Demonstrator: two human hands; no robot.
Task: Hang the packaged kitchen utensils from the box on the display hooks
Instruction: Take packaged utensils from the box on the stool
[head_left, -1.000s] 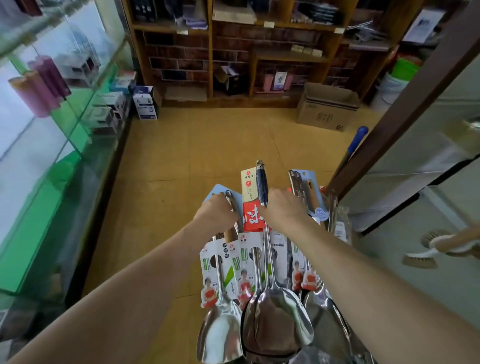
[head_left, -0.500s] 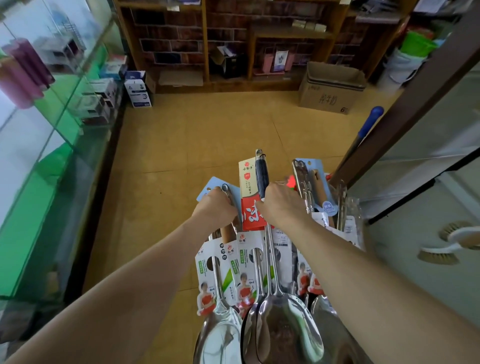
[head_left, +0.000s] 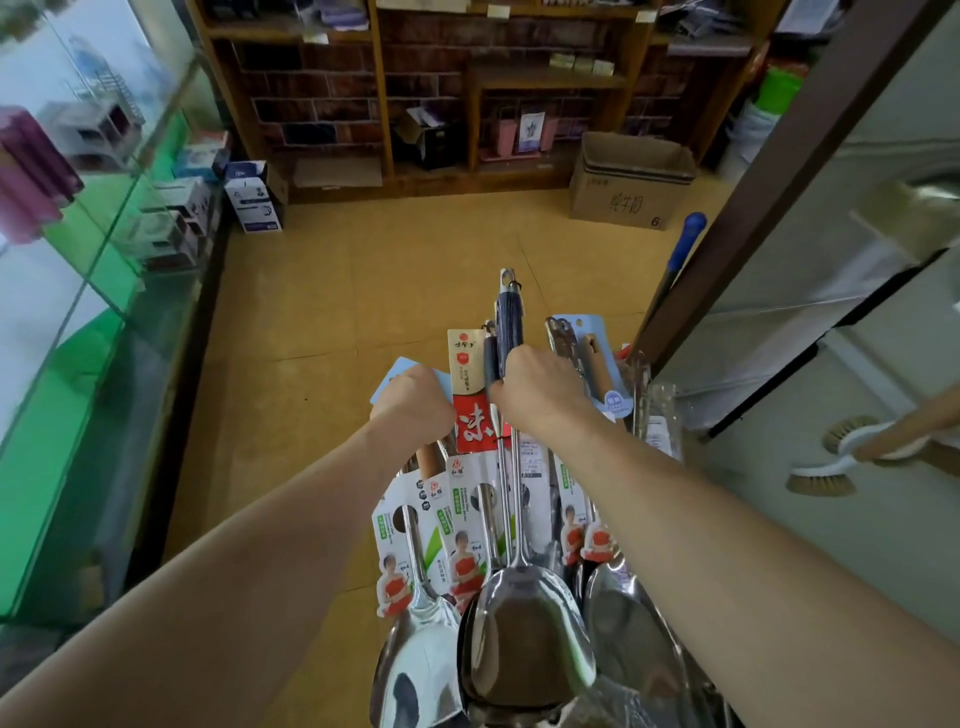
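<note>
The right hand (head_left: 540, 395) has its fingers (head_left: 513, 362) curled tight round the dark blue handle (head_left: 506, 322) of a shiny spatula (head_left: 524, 639). The handle sticks out past the fingers, away from the person. The wide scoop end lies on the near side, below the wrist. The left hand (head_left: 415, 410) is a closed fist just left of it, gripping the top of a blue card pack (head_left: 410, 370) — its fingers are tucked behind the knuckles and cannot be seen. A red and cream card (head_left: 470, 400) stands between the two hands, close against both.

Below the fingers, more packed spatulas (head_left: 415, 525) with white and green cards are bunched together between the arms. Just right of the right hand's fingers is a second blue card (head_left: 589, 338) with a wood handle on it.

The bottom edge cuts off the scoop ends, so what the bunch rests on cannot be told. The arms hide the sides of the bunch. The words on the cards are too small to read.

Past the fingers there is open yellow floor (head_left: 363, 286), all the way to a wooden shelf (head_left: 384, 104) and a cardboard box (head_left: 631, 179). A glass case (head_left: 104, 291) stands well off to the left of the fingers. On the right it is tight — a brown frame (head_left: 779, 182) and a blue-topped pole (head_left: 685, 239) are close beside the bunch, and a brush (head_left: 826, 473) lies further right.
</note>
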